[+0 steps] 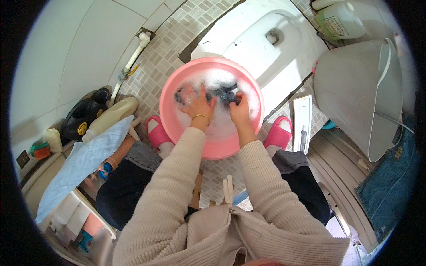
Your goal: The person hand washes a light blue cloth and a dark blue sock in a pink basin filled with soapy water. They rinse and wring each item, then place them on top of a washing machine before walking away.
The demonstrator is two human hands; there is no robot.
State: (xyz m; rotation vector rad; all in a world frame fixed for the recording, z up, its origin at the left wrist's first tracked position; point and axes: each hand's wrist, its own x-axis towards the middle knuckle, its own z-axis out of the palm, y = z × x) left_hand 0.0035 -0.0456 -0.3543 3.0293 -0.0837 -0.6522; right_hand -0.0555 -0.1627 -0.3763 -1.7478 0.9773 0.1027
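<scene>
A round pink plastic basin (pixel 213 153) stands on the floor between my feet, filled with water and white suds (pixel 218 78). Dark wet cloth (pixel 223 94) lies partly under the foam. My left hand (pixel 197 105), with a thin gold bracelet (pixel 200 115) at the wrist, rests spread over the cloth at the basin's left side, its fingers apart and foamy. On the right, my right hand (pixel 240 109) pinches a bunched part of the dark cloth between thumb and fingers. The rest of the cloth is hidden by suds.
Beyond the basin lies a white squat toilet (pixel 246 50). At right are a grey bucket (pixel 346 79) and a jug of greenish liquid (pixel 342 21). Along the left wall run a white pipe (pixel 134 53), a cream bottle (pixel 113 116) and a light blue cloth (pixel 86 166). Pink slippers (pixel 279 133) flank the basin.
</scene>
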